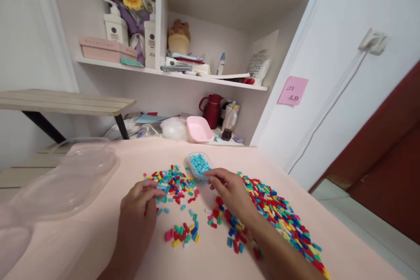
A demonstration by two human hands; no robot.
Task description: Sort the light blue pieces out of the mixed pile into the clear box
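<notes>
L hand (pixel 139 201) over left pile (pixel 175 183), fingers half-curled, can't tell if pinching a pc; R hand (pixel 232 190) fingers bunched by near-right rim of tub (pixel 197 178), grip unclear; tub w/ lt-blue pcs (pixel 199 164) far-ctr on tabletop (pixel 131 157), prob. for easy reach

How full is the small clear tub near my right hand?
Not empty: light-blue pieces spread across the inside of the clear tub. How deep they lie, I cannot tell.
</notes>
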